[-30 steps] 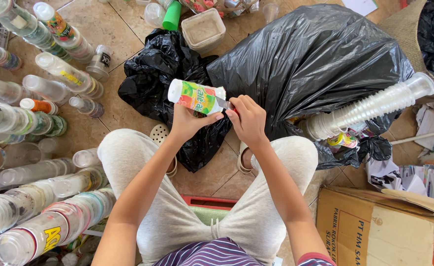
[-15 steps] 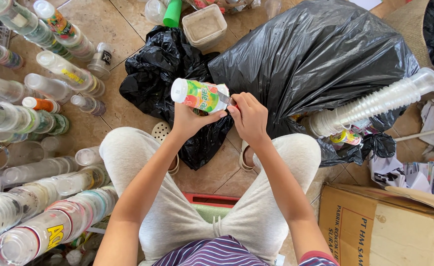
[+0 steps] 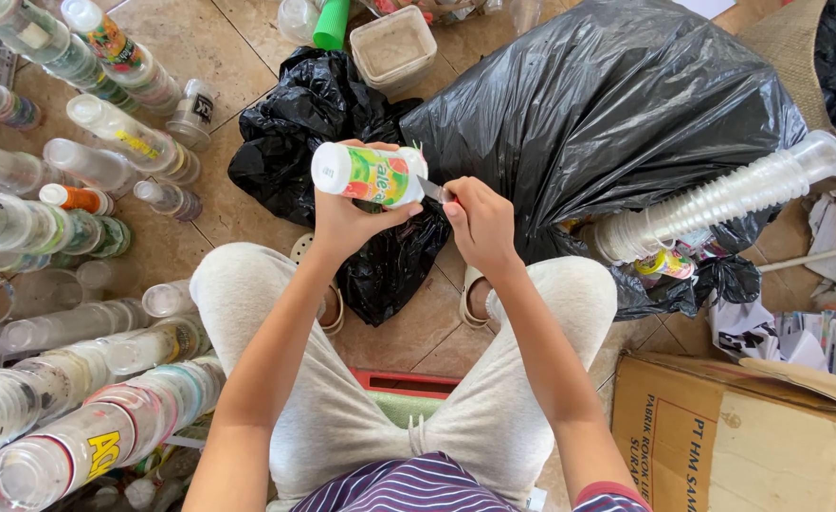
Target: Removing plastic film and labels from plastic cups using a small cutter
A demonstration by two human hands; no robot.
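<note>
Tan floor tiles (image 3: pixel 247 38) fill the view, with me seated above them and a big black plastic bag (image 3: pixel 608 114) lying ahead as my landmark. Just in front of that bag, over my knees, my left hand (image 3: pixel 347 223) wraps around a labelled plastic cup (image 3: pixel 369 174) held on its side, white lid end pointing away from the bag. My right hand (image 3: pixel 480 223) is clenched on a small blade (image 3: pixel 434 192) whose tip meets the cup's end nearest the bag. I judge the cup light, thin-walled and easily crushed, with a slick label, so it is best gripped gently around the middle. Left of the bag lie rows of nested clear cups (image 3: pixel 77 322); one long stack of cups (image 3: pixel 721 199) rests against its right side, and a cardboard box (image 3: pixel 721 436) sits nearer me.
</note>
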